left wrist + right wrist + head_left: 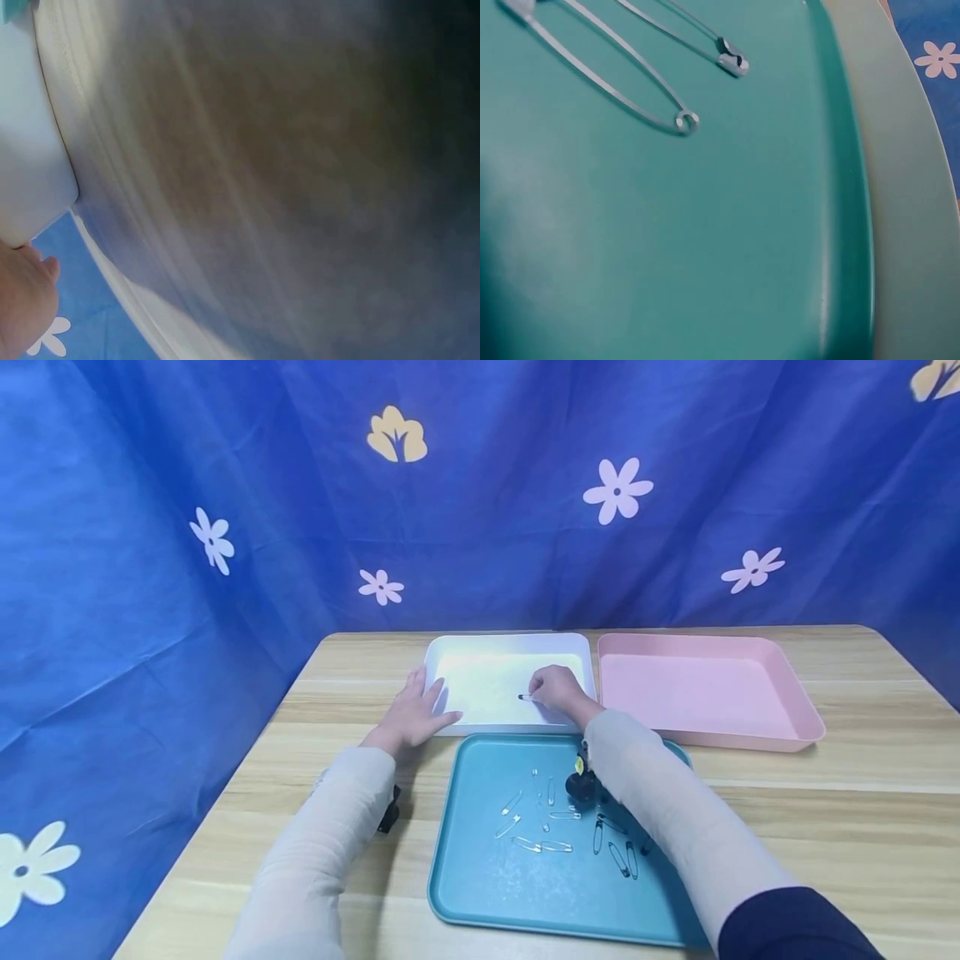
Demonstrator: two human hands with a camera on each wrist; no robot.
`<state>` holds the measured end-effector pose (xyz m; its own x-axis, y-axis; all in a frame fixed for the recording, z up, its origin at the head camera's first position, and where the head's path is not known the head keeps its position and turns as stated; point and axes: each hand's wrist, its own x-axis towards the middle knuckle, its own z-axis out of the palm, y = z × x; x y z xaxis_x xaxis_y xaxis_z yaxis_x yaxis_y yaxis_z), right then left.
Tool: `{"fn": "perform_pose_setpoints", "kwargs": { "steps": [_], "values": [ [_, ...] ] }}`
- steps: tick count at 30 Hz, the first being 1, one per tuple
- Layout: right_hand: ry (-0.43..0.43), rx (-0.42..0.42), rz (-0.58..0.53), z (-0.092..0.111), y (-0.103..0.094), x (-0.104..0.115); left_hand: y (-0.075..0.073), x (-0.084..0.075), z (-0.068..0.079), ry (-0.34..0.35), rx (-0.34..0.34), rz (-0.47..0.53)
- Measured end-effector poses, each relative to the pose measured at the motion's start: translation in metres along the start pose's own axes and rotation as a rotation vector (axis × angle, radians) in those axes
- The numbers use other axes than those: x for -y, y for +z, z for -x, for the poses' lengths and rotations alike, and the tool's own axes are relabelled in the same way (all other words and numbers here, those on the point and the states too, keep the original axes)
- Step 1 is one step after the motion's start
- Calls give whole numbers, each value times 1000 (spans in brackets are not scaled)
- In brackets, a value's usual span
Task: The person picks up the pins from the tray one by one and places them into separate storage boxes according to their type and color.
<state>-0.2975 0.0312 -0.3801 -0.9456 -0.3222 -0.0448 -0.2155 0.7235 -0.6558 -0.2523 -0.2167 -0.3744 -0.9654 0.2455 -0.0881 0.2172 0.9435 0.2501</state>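
In the head view my right hand pinches a safety pin low over the white tray, its dark end pointing left. Fingers spread, my left hand rests against that tray's left side. Several more safety pins lie scattered on the teal tray, some silvery, others dark. The right wrist view shows two safety pins up close, one with its coil end in sight. In the left wrist view, part of my left hand touches the white tray's corner.
A pink tray stands right of the white one, on the wood-grain table. Behind the table hangs a blue cloth with flower prints. My right forearm passes over the teal tray's right side and hides part of it.
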Motion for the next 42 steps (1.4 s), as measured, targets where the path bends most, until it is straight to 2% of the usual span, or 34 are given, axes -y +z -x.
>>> {"fn": "perform_pose_setpoints", "kwargs": {
  "steps": [7,15,22,31,42],
  "values": [
    [53,-4,-17,-1,0,1,-1,-2,0,3,-5,-8],
    [49,0,-25,0,-1,2,-2,-1,0,-6,10,-19],
    [-27,2,-54,8,-9,4,-2,-1,0,-8,17,-18],
    [-108,-11,-149,23,-15,7,-1,-2,2,-16,9,-4],
    [-104,12,-214,43,-24,3,0,0,1,-11,0,2]
  ]
}}
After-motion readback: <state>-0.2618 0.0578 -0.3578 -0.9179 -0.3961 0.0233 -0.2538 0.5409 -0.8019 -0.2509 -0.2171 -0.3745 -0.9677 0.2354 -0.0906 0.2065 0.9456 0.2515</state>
